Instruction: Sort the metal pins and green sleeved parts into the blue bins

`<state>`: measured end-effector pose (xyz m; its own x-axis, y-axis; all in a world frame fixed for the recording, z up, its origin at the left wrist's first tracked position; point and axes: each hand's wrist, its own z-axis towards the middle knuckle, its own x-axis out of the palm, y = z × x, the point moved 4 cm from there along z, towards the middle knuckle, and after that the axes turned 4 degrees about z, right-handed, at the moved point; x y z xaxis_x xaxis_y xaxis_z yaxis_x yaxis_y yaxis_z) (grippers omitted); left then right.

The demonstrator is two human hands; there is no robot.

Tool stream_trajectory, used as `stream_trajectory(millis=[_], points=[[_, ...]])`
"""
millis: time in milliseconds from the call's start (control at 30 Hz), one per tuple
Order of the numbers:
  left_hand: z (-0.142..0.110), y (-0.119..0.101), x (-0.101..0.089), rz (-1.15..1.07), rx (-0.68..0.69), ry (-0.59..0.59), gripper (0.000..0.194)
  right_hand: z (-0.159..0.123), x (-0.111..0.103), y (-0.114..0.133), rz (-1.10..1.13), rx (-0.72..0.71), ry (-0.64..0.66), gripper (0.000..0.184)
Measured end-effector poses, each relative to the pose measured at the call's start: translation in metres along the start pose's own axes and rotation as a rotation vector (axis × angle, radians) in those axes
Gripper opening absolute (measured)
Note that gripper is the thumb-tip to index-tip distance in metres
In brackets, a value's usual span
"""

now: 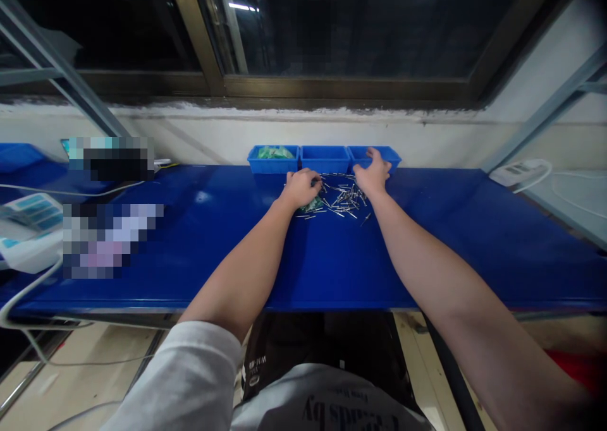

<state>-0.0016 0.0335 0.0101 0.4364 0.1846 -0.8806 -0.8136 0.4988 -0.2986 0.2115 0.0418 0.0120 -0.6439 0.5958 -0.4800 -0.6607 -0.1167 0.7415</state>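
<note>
A loose pile of thin silver metal pins (348, 198), rivet-like in shape, lies on the blue table. My left hand (302, 188) is at the pile's left side, palm down, fingers curled in; what they pinch is hidden. Partly under it are small green pieces (312, 205), too small to name. My right hand (373, 173) is at the front of the right blue bin (353, 156), fingers apart, with nothing visible in them. The left blue bin (253, 164) holds green pieces, and the middle blue bin (324, 165) stands between the two.
The bins stand against the wall below a dark window (379, 33). On the blue table (227, 248), a white device (33, 241) with a cable stands at the left, near blurred-out items. Another white device (519, 173) sits at the far right by a metal post.
</note>
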Motion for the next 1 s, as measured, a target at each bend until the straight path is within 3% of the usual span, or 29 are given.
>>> stream_trajectory(millis=[133,400,567,667,767,900,1000], points=[[0.0,-0.001,0.0,0.007,-0.006,0.002,0.024,-0.002,0.003,0.0,-0.099,0.053,0.032,0.071],[0.0,-0.003,-0.001,0.025,-0.008,0.018,0.024,0.003,0.01,-0.01,-0.14,0.059,0.117,0.081],[0.0,-0.002,0.0,0.032,0.01,0.018,0.024,-0.001,0.011,-0.002,-0.141,0.003,0.12,0.075],[0.0,-0.001,0.001,0.041,0.011,0.022,0.024,-0.007,0.012,0.008,-0.131,-0.096,0.133,0.054],[0.0,-0.002,0.001,0.052,0.011,0.024,0.024,-0.017,0.02,0.019,-0.145,-0.227,0.278,0.033],[0.0,-0.003,0.001,0.069,0.005,0.032,0.025,-0.031,0.032,0.027,-0.266,-0.317,0.51,0.039],[0.0,-0.004,0.0,0.072,0.005,0.038,0.026,-0.035,0.036,0.03,-0.323,-0.339,0.584,0.039]])
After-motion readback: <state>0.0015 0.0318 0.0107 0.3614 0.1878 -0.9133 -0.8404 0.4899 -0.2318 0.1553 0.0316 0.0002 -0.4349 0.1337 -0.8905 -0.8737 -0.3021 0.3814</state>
